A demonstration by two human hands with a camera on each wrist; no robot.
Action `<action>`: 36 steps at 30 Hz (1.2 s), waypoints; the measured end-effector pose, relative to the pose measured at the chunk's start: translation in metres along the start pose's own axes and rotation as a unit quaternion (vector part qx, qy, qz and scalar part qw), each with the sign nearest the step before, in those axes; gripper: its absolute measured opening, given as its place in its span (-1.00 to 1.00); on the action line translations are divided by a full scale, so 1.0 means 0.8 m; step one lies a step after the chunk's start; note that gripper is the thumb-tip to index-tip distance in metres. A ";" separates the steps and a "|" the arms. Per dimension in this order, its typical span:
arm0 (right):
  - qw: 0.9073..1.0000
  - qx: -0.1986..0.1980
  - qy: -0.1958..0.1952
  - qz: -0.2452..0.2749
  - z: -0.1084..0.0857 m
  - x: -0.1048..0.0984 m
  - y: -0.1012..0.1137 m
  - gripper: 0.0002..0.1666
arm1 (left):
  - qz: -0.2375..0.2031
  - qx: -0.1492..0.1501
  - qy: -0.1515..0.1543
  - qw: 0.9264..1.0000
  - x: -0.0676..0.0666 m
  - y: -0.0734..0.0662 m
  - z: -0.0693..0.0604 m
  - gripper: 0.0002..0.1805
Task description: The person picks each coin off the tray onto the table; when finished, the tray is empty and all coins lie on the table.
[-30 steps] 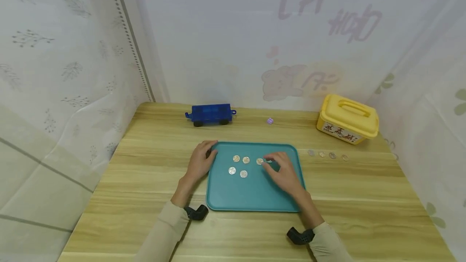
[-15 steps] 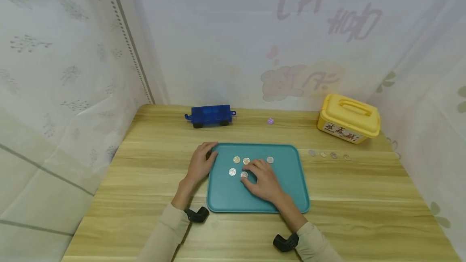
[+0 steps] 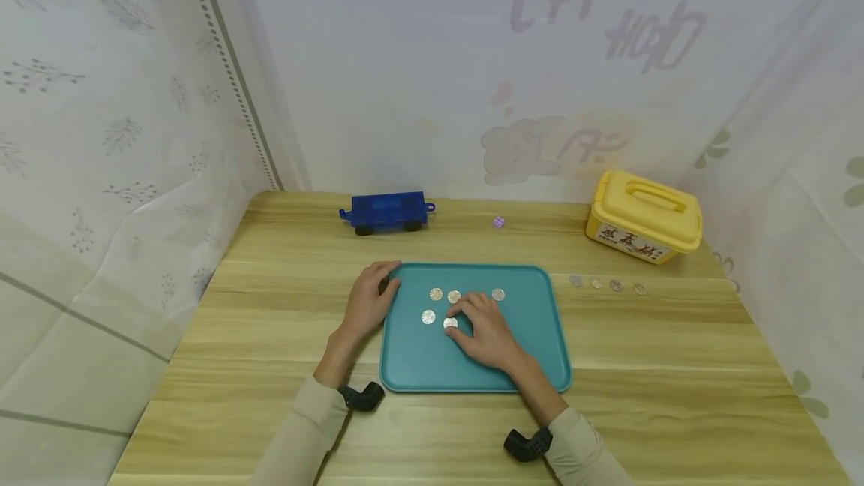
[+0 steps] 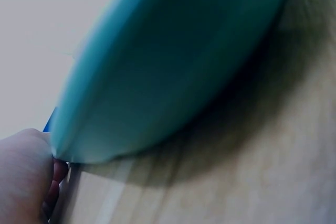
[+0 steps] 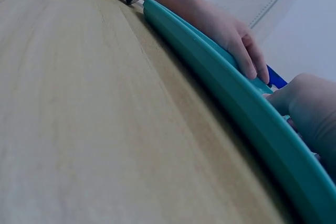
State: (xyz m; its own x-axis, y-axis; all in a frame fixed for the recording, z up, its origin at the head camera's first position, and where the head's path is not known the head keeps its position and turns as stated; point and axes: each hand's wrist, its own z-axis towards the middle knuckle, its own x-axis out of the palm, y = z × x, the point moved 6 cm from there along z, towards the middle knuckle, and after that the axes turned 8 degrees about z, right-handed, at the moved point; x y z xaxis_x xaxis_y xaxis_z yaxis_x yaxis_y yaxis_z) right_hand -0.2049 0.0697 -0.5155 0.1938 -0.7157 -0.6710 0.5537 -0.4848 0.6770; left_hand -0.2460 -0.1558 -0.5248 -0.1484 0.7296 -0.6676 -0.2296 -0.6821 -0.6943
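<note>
The teal tray lies on the table with several coins on it. My left hand holds the tray's upper left edge, thumb by the rim; in the left wrist view its fingers curl beside the tray's end. My right hand is low over the middle, pinching a silver coin with thumb and forefinger at its edges. Just above are two gold-coloured coins; another silver coin sits to the left, and one to the upper right. The right palm covers part of the tray.
A blue wheeled wagon and a small purple piece stand behind the tray. Back right is a yellow lidded box. Several more coins lie in a row on the table, right of the tray. Patterned cloth hangs around.
My right hand has moved left across the tray to the lower silver coin, uncovering the upper right one. A gold-coloured coin seen earlier beside its fingertips is out of sight. The left hand stays put.
</note>
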 end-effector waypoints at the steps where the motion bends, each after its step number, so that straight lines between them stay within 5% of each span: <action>1: 1.000 -0.004 -0.001 0.001 0.000 0.000 0.000 -0.79 | 0.000 0.001 0.000 1.000 0.000 0.000 0.000 -0.59; 13: 0.998 -0.049 -0.029 0.036 -0.003 0.001 0.001 -0.85 | -0.003 0.002 -0.001 1.000 -0.003 -0.001 -0.002 -0.60; 22: 0.993 -0.005 -0.053 0.110 -0.004 -0.015 -0.002 -0.88 | -0.008 -0.001 0.001 1.000 0.000 0.000 -0.002 -0.60; 30: 0.992 0.036 -0.112 0.052 -0.031 -0.106 -0.043 -0.88 | -0.011 -0.002 -0.001 1.000 0.002 0.001 0.000 -0.61; 36: 0.972 0.139 -0.183 0.055 -0.080 -0.187 -0.111 -0.79 | -0.004 -0.003 -0.007 1.000 0.001 0.001 0.000 -0.61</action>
State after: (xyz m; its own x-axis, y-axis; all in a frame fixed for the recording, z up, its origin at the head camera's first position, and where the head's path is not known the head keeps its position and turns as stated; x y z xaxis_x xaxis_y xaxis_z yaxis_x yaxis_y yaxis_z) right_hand -0.2316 0.2521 -0.4948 -0.0905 -0.8770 -0.4720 0.2966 -0.4761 0.8278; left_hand -0.2460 -0.1559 -0.5259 -0.1593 0.7349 -0.6592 -0.2242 -0.6772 -0.7008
